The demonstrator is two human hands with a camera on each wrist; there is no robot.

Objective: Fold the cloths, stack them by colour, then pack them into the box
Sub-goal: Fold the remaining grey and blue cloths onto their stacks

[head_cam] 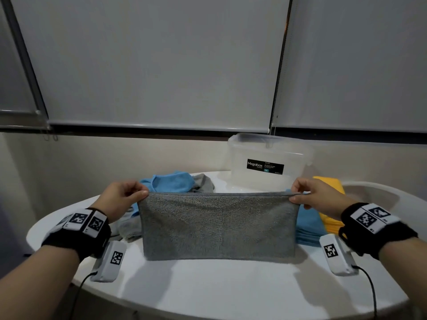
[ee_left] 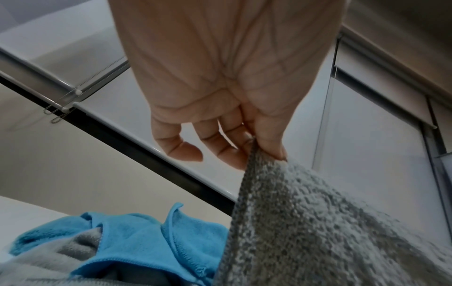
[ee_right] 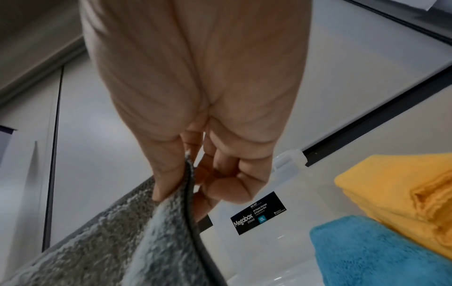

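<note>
A grey cloth (head_cam: 219, 225), folded double, hangs stretched above the white table (head_cam: 208, 285), its lower edge near the tabletop. My left hand (head_cam: 129, 195) pinches its top left corner (ee_left: 259, 154) between thumb and fingers. My right hand (head_cam: 307, 192) pinches the top right corner (ee_right: 181, 181) the same way. Behind the cloth on the left lies a loose heap of blue cloths (head_cam: 171, 181) and grey ones (head_cam: 203, 182). On the right sit a folded blue stack (head_cam: 309, 225) and a folded yellow stack (head_cam: 330, 213). A clear plastic box (head_cam: 268, 162) stands at the back.
The table's curved edge (head_cam: 161, 306) runs close in front of me. A wall with lowered roller blinds (head_cam: 161, 65) stands right behind the table. Cables trail from both wrist units over the front edge.
</note>
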